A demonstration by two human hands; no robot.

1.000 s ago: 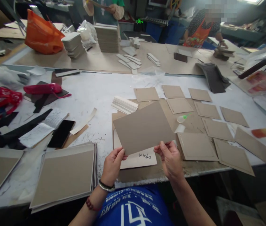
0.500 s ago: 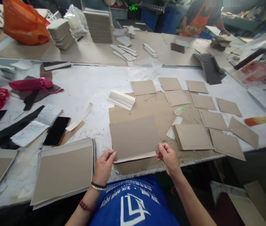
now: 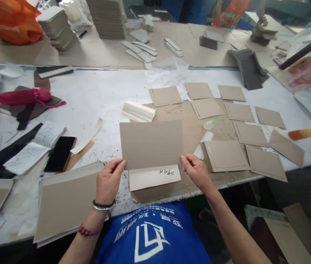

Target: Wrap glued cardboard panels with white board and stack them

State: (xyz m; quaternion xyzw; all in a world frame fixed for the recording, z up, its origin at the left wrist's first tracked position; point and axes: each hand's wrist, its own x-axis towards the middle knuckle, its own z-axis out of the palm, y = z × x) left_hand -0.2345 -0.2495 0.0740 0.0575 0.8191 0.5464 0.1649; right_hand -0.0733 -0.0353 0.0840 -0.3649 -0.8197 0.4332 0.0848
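Note:
A flat taupe sheet [image 3: 152, 143] is held up in front of me by its two lower corners. My left hand [image 3: 109, 180] pinches the left corner between thumb and fingers; my right hand [image 3: 195, 169] pinches the right one. Below the sheet's lower edge shows a pale card [image 3: 154, 178] with handwriting on it, lying on the brown work board [image 3: 169, 192]. To the left of my left hand is a stack of large taupe sheets [image 3: 67, 205]. A stack of smaller taupe pieces [image 3: 227, 157] lies right of my right hand.
Several small taupe pieces [image 3: 245, 132] are spread to the right, near a glue bottle [image 3: 304, 134] and a green-tipped bottle [image 3: 209, 124]. Pale strips [image 3: 138, 111] lie behind the sheet. A phone [image 3: 60, 154] and notebook [image 3: 26, 157] are left. Across the table, a person's orange apron [image 3: 231, 13] shows.
Both hands have raised the taupe sheet and moved it away from me, uncovering more of the pale card with handwriting beneath. The camera view has tilted down slightly.

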